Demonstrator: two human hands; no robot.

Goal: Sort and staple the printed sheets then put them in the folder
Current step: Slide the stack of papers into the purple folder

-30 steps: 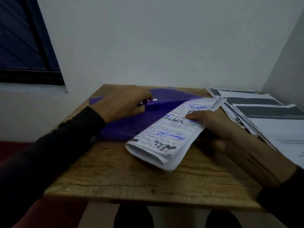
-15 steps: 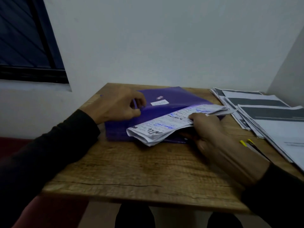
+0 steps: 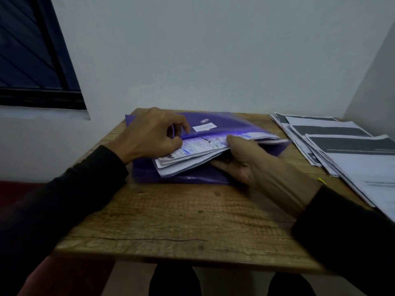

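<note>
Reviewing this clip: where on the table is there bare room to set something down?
The wide wooden strip of the table between the purple folder and the near edge is free. A narrow bare wedge lies at the far left corner. The right side is crowded with spread printed sheets; both hands work at the folder.

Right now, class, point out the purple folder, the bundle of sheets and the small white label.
purple folder (image 3: 230, 122), head view, raised top cover.
bundle of sheets (image 3: 181, 163), head view, near corner.
white label (image 3: 203, 127), head view, centre.

Long black sleeves (image 3: 70, 189) to both wrists, bare hands, possibly dark trousers (image 3: 174, 280) below.
</note>
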